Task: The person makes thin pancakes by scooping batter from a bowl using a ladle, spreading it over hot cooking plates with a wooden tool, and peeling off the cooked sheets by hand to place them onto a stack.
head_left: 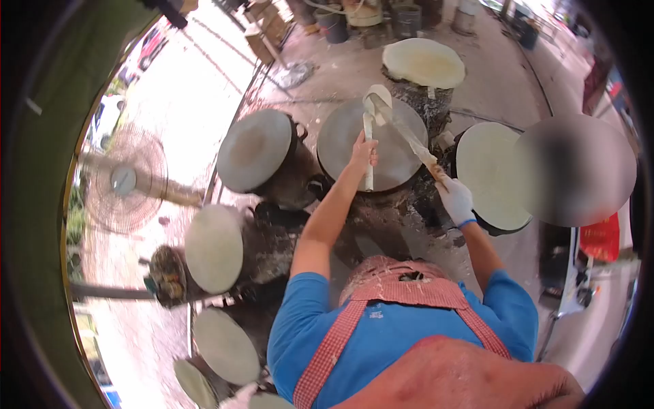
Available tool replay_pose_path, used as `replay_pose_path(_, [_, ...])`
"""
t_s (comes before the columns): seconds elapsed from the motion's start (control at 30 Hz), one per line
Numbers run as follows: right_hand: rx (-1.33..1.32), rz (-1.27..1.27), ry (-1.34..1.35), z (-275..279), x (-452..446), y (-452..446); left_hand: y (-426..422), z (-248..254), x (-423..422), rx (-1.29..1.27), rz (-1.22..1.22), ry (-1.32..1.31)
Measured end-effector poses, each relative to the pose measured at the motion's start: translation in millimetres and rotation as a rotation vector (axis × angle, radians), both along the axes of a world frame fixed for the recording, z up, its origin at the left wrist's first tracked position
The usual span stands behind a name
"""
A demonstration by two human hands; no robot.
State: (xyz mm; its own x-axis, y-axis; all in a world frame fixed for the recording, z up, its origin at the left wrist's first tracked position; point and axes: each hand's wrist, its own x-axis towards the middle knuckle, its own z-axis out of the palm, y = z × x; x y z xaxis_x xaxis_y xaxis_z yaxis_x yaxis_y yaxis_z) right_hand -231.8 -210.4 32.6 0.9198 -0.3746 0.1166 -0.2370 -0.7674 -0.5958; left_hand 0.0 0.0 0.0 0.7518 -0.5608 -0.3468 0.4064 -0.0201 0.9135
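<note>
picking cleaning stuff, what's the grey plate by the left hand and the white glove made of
Grey plate: probably metal, matte, from its smooth face, though clay is possible. White glove: likely knit fabric, matte; soft look and blue cuff suggest it.

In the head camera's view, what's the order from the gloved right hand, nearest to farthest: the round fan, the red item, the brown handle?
From the gloved right hand:
1. Brown handle: in that hand's own grip.
2. Red item: over toward the right edge.
3. Round fan: across on the far left.
</note>
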Motion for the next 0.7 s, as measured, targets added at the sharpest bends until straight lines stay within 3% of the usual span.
replay_pose_path(0.1, [-0.344, -0.103, 0.307, -18.2, 1.6, -1.2, -24.7, -64.1, 20.8, 0.013, 0.083, 0.097])
replay_pose_path(0.17, [0.008, -0.128, 0.107, -22.7, 4.6, 3.6, 4.0, -77.8, 35.2, 0.576, 0.329, -1.056])
replay_pose_path(0.2, [-0.006, -0.094, -0.081, -24.3, 9.2, -4.8, 12.1, -37.9, 33.7, 0.782, 0.218, -0.931])
replay_pose_path(0.23, [-0.022, -0.097, -0.081, -29.0, 19.2, 0.0, 17.7, -28.6, 33.8, 0.767, 0.221, -0.93])
replay_pose_path(0.27, [0.406, -0.173, -0.271, -38.8, 34.0, 14.8, 22.3, -24.9, 33.0, 0.815, 0.159, -0.94])
replay_pose_path(0.33, [0.794, -0.339, -0.314, -13.4, 57.7, 53.0, 18.8, -18.2, 28.4, 0.861, 0.093, -0.926])
replay_pose_path(0.37, [0.582, -0.206, -0.104, -46.0, 75.9, 44.3, 15.2, -10.2, 30.2, 0.721, 0.152, -0.918])
replay_pose_path(0.4, [0.198, -0.18, -0.097, -46.4, 77.8, 37.9, 15.4, 0.3, 31.5, 0.586, 0.216, -0.913])
replay_pose_path(0.43, [-0.168, -0.15, -0.095, -45.0, 79.6, 38.1, 23.3, 17.2, 28.5, 0.608, 0.207, -0.915])
replay_pose_path(0.5, [-0.147, -0.211, 0.224, -16.6, 76.0, 29.5, 39.6, 45.8, 32.7, 0.386, 0.399, -1.082])
replay_pose_path(0.57, [0.182, -0.186, -0.24, -87.8, 79.1, 10.0, 66.5, 53.3, 44.9, 0.326, 0.498, -1.314])
replay_pose_path(0.6, [0.944, -0.295, -0.264, -57.5, 91.0, 47.8, 80.2, 51.6, 34.0, 0.302, 0.483, -1.216])
replay_pose_path(0.63, [1.061, -0.4, -0.07, -40.9, 105.5, 70.5, 93.9, 49.9, 23.0, 0.281, 0.473, -1.119])
replay_pose_path(0.67, [0.993, -0.363, 0.026, -31.7, 121.5, 84.9, 108.9, 39.3, 5.0, 0.218, 0.388, -0.836])
replay_pose_path(0.7, [0.676, -0.158, -0.02, -36.2, 133.6, 83.0, 123.9, 28.4, -13.1, 0.181, 0.336, -0.552])
